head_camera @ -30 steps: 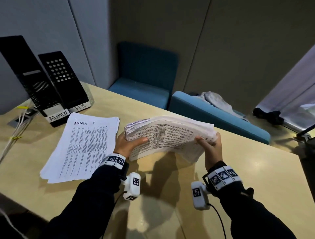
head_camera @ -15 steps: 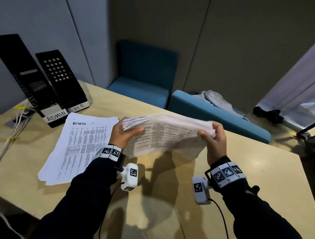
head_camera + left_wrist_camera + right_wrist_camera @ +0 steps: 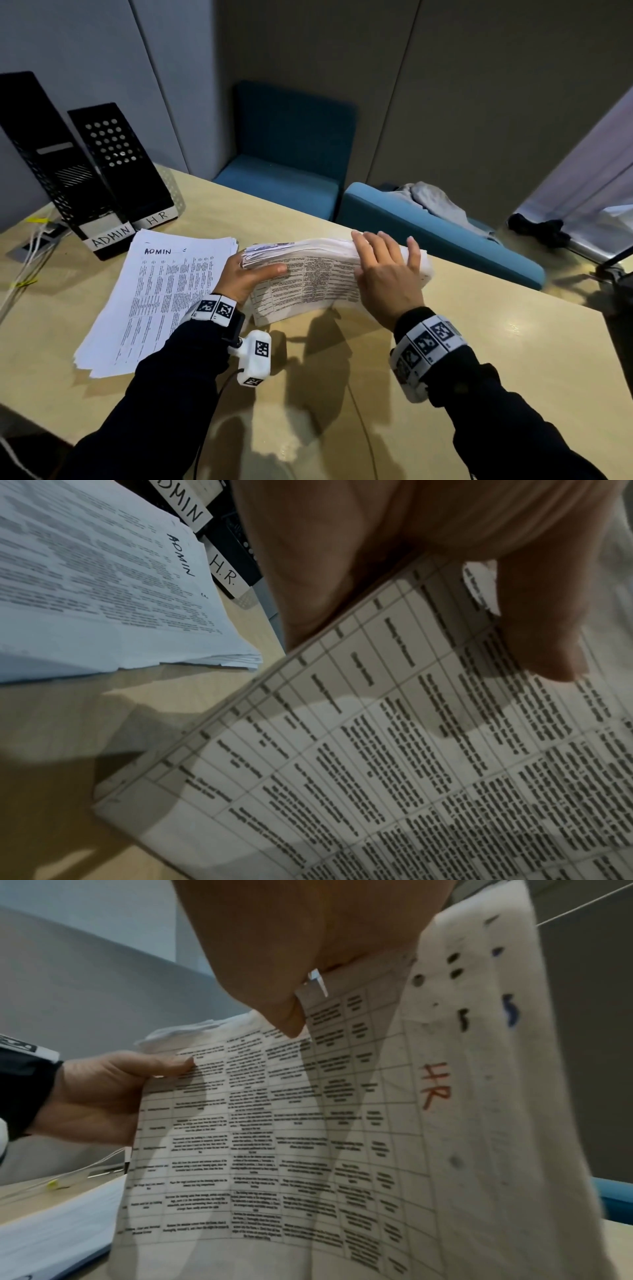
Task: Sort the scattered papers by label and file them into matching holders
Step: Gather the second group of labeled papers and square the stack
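Note:
A thick stack of table-printed papers stands on its long edge on the wooden table. The right wrist view shows "HR" in red on the stack's front sheet. My left hand grips the stack's left end, thumb on the front sheet. My right hand holds the top edge, fingers draped over the back and thumb on the front. A fanned pile marked ADMIN lies flat to the left. Behind it stand two black perforated holders, labelled ADMIN and HR.
White cables run along the table's left edge beside the holders. Blue upholstered seats sit just past the far table edge, one with a grey cloth on it. Grey wall panels close the back.
The stack came down from mid-air to stand on the table. My right hand moved from the stack's right end to its top edge. My left hand kept its grip.

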Available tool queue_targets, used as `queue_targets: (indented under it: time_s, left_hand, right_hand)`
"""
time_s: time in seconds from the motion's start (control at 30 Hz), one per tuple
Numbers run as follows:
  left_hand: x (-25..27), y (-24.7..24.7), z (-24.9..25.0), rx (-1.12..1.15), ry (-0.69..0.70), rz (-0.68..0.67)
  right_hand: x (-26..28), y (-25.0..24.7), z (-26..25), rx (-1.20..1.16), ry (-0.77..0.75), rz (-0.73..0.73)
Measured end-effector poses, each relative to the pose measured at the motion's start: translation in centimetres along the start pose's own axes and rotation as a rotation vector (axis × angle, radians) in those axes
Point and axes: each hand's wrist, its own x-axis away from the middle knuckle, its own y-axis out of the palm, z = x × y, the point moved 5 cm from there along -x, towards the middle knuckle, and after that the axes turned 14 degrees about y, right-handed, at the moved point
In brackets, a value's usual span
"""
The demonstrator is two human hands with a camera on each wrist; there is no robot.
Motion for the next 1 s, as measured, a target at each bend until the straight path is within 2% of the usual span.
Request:
queue_targets:
  time_s: [0.1, 0.23, 0.33, 0.5, 0.57, 0.67, 0.83, 0.93, 1.0]
  left_hand:
    - [-0.1, 0.0, 0.0, -0.011, -0.009, -0.006]
    - [-0.1, 0.0, -0.1, -0.011, -0.017, -0.016]
    - [0.1, 0.2, 0.2, -0.028, -0.003, -0.050]
    - [0.2, 0.2, 0.7, -0.060, 0.019, -0.056]
    - [0.2, 0.2, 0.7, -0.075, 0.020, -0.053]
    - [0.2, 0.2, 0.7, -0.089, 0.017, -0.058]
    - [-0.4, 0.0, 0.4, -0.077, 0.015, -0.051]
    - [-0.5, 0.2, 0.8, -0.112, 0.034, -0.049]
    - [-0.9, 0.1, 1.3, -0.184, 0.060, -0.064]
  right_hand:
    - [-0.2, -0.6, -1.3, 0.007, -0.034, 0.017]
    - [0.2, -0.5, -3.9, -0.022, -0.142, -0.059]
    - [0.0, -0.8, -5.5, -0.075, -0.152, -0.053]
    - [0.0, -0.1, -8.5, 0.010, -0.259, -0.293]
    - [-0.4, -0.1, -8.7, 0.031, -0.254, -0.312]
    - [-0.4, -0.5, -7.7, 0.051, -0.203, -0.270]
    - [-0.4, -1.1, -3.7, 0.061, -0.033, -0.156]
    - [-1.1, -1.4, 0.2, 0.110, 0.180, -0.231]
    - [-1.5, -1.9, 2.5, 0.116, 0.255, -0.271]
